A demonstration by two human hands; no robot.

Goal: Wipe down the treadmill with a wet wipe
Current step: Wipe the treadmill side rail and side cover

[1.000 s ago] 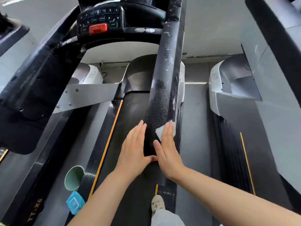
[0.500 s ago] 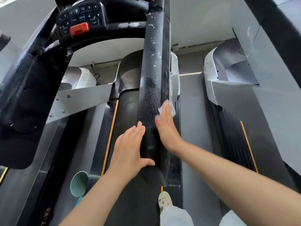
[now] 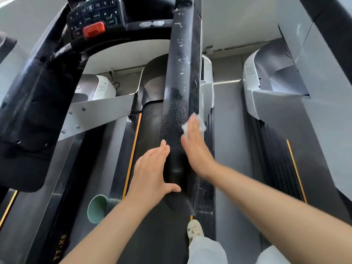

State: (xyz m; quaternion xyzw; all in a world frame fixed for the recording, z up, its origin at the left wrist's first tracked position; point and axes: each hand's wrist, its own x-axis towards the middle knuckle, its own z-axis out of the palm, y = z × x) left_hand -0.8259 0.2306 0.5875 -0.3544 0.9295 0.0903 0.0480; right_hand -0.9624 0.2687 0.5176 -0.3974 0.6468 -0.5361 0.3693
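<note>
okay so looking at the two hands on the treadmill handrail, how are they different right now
The right hand presses a white wet wipe flat against the black handrail; the left hand holds nothing. The right hand sits farther up the handrail, toward the console; the left hand lies lower, nearer its end. The left hand's thumb reaches across the handrail, while the right hand lies along its right side. Both hands have straight fingers and touch the handrail.
</note>
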